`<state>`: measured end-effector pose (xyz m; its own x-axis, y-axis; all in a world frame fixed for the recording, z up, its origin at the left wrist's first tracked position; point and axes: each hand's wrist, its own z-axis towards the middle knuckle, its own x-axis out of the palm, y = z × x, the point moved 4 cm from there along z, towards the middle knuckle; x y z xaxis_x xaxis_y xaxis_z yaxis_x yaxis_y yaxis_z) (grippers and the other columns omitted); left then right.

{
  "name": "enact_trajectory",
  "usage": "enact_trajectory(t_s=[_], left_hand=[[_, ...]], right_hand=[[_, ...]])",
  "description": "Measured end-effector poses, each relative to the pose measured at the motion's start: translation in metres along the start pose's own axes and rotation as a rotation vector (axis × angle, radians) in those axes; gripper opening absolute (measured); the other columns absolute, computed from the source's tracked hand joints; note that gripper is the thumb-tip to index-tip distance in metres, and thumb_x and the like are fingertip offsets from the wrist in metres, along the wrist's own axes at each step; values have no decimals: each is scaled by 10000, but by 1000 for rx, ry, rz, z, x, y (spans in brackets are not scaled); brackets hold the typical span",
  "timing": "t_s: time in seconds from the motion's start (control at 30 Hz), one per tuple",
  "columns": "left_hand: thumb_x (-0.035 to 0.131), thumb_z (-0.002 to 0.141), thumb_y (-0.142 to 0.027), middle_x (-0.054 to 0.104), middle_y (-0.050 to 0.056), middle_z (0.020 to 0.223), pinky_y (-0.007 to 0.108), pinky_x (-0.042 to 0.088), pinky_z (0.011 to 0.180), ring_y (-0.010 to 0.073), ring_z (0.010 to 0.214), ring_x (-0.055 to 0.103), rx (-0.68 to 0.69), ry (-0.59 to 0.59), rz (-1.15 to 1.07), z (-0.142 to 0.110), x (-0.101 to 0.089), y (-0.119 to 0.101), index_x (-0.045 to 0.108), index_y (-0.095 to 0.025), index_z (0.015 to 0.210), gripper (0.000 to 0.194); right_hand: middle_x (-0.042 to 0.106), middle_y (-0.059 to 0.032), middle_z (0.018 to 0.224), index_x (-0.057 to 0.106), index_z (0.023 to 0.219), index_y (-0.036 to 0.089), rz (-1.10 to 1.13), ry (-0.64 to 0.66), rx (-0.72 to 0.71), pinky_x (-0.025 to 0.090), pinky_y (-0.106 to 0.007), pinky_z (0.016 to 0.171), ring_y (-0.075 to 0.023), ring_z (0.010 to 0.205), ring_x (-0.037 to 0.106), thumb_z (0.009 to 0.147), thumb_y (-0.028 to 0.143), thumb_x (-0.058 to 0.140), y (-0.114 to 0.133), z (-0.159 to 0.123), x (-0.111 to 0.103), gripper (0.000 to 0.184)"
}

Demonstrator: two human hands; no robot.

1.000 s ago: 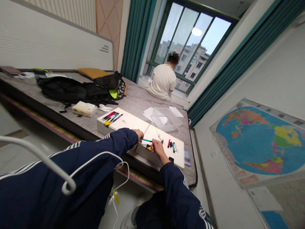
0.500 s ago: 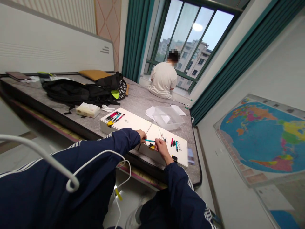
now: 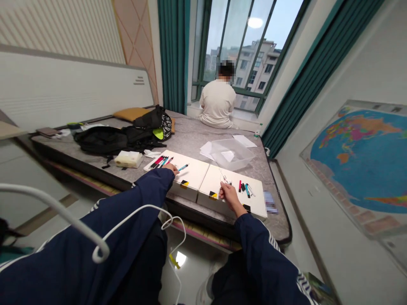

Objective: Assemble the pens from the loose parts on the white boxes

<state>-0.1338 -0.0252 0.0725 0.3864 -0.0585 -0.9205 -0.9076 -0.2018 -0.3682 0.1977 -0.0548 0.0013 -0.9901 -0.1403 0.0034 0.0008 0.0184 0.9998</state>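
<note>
My left hand (image 3: pixel 171 168) is closed on a blue pen (image 3: pixel 183 167) above the left white box (image 3: pixel 194 169). Beside that hand, several assembled pens (image 3: pixel 158 162) with red, black and blue barrels lie in a row on the same box. Over the front of the right white box (image 3: pixel 211 180), my right hand (image 3: pixel 229 195) has its fingers curled together; whatever may be in them is hidden. Small whitish pen parts (image 3: pixel 223 176) lie just beyond its fingers. To its right are a red barrel (image 3: pixel 240 185), black pieces (image 3: pixel 243 187) and a blue barrel (image 3: pixel 247 190).
Behind the boxes a clear plastic bin (image 3: pixel 233 154) stands on papers on the grey mattress (image 3: pixel 187 131). A tissue pack (image 3: pixel 129 159) and black backpack (image 3: pixel 104 139) lie to the left. A person (image 3: pixel 218 101) sits by the window. A white cable (image 3: pixel 127 218) crosses in front.
My left hand has carried the blue pen leftward, away from my right hand, to near the row of pens. My right hand stays over the right box. The view has shifted.
</note>
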Motion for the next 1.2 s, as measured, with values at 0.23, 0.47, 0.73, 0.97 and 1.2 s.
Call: enact_trajectory(t_s=[0.23,0.47,0.73,0.97,1.2], left_hand=[[606,730,-303,669,116,949,332,462,803,258,916,620,-161,-26,214,19,-34,44,630,-160,809,165],[492,788,-298,619,147,938,375,434,761,311,943,585,-98,-163,306,38,-23,35,525,-140,849,173],[502,736,-238,625,157,943,370,428,734,327,970,589,-95,-157,306,54,-14,41,544,-167,875,162],[605,718,-395,638,158,949,358,446,767,294,925,596,-33,-137,343,55,-9,38,554,-156,834,271],[587,762,-306,628,83,982,279,435,845,184,922,585,164,-240,279,42,-2,-7,573,-178,933,214]], right_hand=[[547,8,479,534,653,154,97,11,35,406,-181,382,-91,395,517,750,546,604,-4,2,0,409],[535,16,457,501,625,167,93,29,40,377,-177,362,-94,385,513,761,556,585,3,-2,3,420],[535,16,449,514,623,170,-3,104,53,389,-183,371,-94,375,512,785,576,537,6,-3,6,437],[542,23,447,496,605,171,-11,78,28,365,-175,360,-79,352,487,785,559,546,5,-3,7,431],[544,23,436,511,615,168,-67,95,23,378,-184,365,-87,349,494,775,557,555,2,1,6,423]])
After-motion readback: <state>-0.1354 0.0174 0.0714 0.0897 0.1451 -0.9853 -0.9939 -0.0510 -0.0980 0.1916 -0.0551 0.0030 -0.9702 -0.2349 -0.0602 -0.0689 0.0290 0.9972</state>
